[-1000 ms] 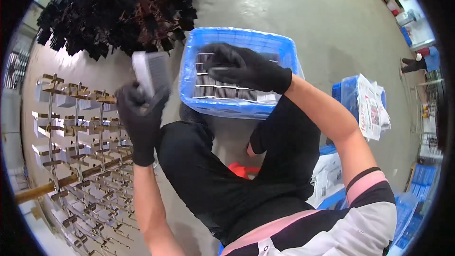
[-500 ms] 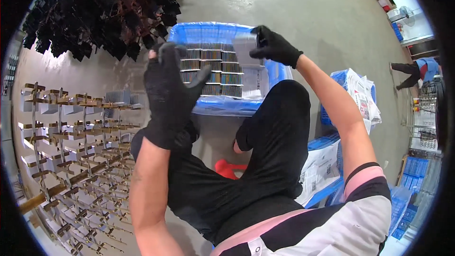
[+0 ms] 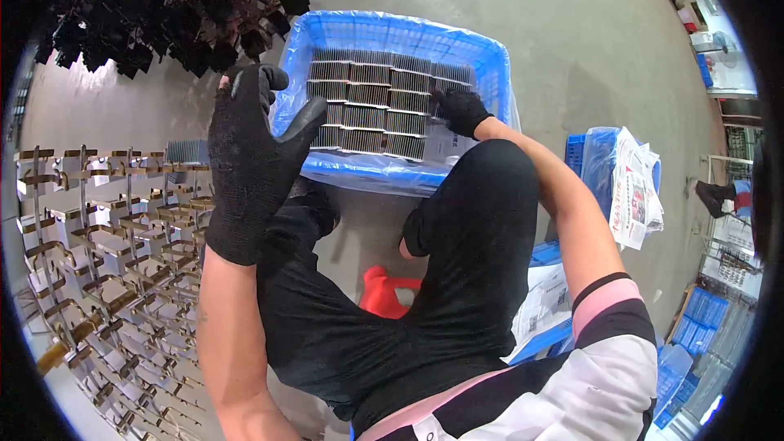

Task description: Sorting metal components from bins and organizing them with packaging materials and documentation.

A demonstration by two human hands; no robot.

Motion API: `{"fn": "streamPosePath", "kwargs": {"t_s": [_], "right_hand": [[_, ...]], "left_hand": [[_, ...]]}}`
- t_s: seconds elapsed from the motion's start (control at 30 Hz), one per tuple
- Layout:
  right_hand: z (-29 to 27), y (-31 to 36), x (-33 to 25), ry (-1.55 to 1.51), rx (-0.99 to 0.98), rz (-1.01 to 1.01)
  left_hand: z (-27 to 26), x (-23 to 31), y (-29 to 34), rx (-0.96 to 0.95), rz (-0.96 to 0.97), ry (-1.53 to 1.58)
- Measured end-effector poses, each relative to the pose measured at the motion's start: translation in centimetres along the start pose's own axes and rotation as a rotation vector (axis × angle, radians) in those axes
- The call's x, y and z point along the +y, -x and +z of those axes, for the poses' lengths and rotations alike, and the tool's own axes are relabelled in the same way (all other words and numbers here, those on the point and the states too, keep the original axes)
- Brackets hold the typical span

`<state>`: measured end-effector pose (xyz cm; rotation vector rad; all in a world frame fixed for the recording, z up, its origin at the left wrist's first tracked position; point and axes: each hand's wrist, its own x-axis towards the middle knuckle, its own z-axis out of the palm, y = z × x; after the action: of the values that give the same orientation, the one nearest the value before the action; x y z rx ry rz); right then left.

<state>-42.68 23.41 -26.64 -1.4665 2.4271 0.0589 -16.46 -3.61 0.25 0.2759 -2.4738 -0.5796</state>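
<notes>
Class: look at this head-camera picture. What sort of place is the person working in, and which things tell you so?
Probably a factory or workshop floor: bare concrete floor, a blue crate of stacked finned metal parts, and a metal hanging rack. The gloved right hand touches the parts.

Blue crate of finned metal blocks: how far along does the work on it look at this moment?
Done: the blue crate holds rows of finned metal blocks filling most of its floor. In hand: the right hand rests on the blocks at the row's right end; the left hand is raised, open, with no grip on anything. Left: a bare gap at the crate's near right corner, and a rack of hooks on the left, one block at its top.
</notes>
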Motion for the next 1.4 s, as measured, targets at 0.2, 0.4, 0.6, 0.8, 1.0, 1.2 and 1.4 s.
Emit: {"fn": "streamPosePath", "kwargs": {"t_s": [0.2, 0.4, 0.6, 0.8, 1.0, 1.2, 1.4], "right_hand": [[1.8, 0.1, -0.6, 0.128, 0.057, 0.169], [1.0, 0.7, -1.3, 0.089, -0.004, 0.255], [-10.7, -0.3, 2.8, -0.212, 0.212, 0.022], [-24.4, 1.5, -7.7, -0.483, 0.423, -0.025], [-20.8, 3.1, -15.3, -0.397, 0.268, -0.358], [-15.3, 3.9, -11.5, -0.217, 0.048, -0.499], [-16.7, 2.4, -14.9, -0.322, -0.116, -0.365]], "left_hand": [[0.6, 0.0, -0.2, -0.047, -0.037, 0.01], [0.0, -1.0, 0.5, -0.061, -0.022, -0.027], [-0.2, -2.4, 0.6, -0.095, -0.131, 0.077], [-4.2, -3.3, 1.1, 0.026, -0.254, 0.138], [-7.9, -8.2, 8.8, 0.112, -0.503, 0.078], [-4.0, -13.0, 28.3, 0.068, -0.751, 0.192], [0.8, -16.3, 39.4, 0.377, -1.256, 1.025]]}}
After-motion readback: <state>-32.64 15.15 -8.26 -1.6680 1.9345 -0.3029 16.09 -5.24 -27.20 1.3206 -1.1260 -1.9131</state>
